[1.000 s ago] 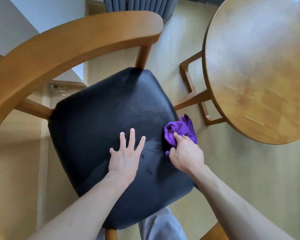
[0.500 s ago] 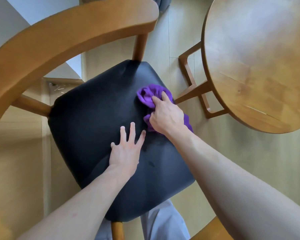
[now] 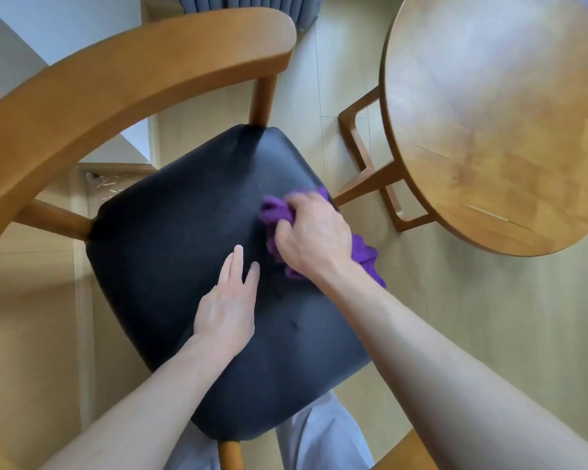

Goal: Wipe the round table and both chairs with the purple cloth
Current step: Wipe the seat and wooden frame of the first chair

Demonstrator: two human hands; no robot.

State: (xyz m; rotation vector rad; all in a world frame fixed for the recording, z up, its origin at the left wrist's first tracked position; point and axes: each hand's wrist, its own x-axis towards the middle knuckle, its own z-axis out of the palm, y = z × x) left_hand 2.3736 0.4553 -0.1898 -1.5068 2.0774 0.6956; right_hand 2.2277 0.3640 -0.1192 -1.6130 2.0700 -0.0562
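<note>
— On the chair's black seat [image 3: 170,252], what do I log?
— My right hand [image 3: 314,237], fingers curled, bunches the purple cloth [image 3: 364,254] against the seat's right edge. My left hand [image 3: 226,312] lies flat, fingers straight, near the seat's middle.
— And around it?
— Curved wooden backrest [image 3: 123,83] far left; round counter [image 3: 499,123] to the right, apart from the chair; pale floor [image 3: 489,334] beneath.

A pale wooden floor [image 3: 455,334] is seen under everything. A grey curtain [image 3: 238,5] is hung at the top — its folds reach the floor. A white wall [image 3: 65,25] is seen top left.
</note>
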